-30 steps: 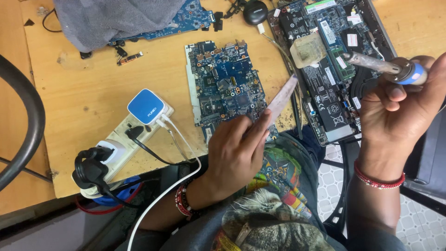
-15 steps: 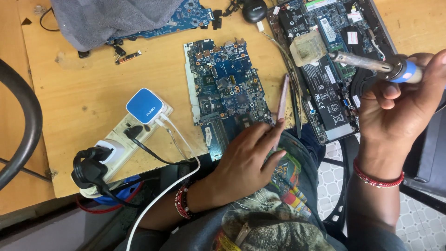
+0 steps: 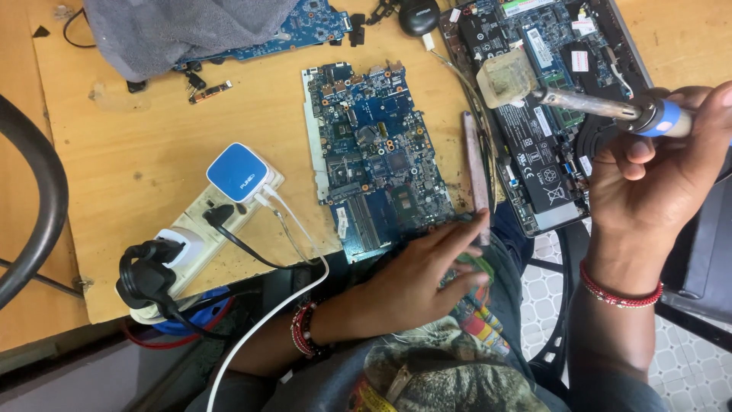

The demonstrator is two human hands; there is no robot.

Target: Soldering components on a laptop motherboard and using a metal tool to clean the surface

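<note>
From the head camera I see my right hand (image 3: pixel 663 164) raised over the right side of the counter (image 3: pixel 137 160), its grip clenched around the blue-banded handle of a soldering iron (image 3: pixel 610 107). The iron's metal shaft points left and ends at a small yellowish block (image 3: pixel 507 76), held above an opened laptop base (image 3: pixel 541 114) whose dark battery and boards face up. I think the tip touches the block, but the view is too soft there to be sure.

My left hand (image 3: pixel 423 278) lies low at the near edge of the counter, fingers loosely extended and the grip released, holding nothing. Its fingertips (image 3: pixel 476 221) rest just beside the lower end of a thin pinkish stick (image 3: pixel 474 172) that lies flat between the laptop base and a blue circuit board (image 3: pixel 374 160). The board lies flat in the middle of the counter, its near edge just beside my left hand.

To the left, a white power strip (image 3: pixel 194 229) carries a blue-and-white charger (image 3: pixel 238 172) and a black plug (image 3: pixel 145 275), with a white cable (image 3: pixel 282 305) trailing off the edge. A grey cloth (image 3: pixel 175 30) covers part of another blue board (image 3: pixel 305 23) at the far side.
</note>
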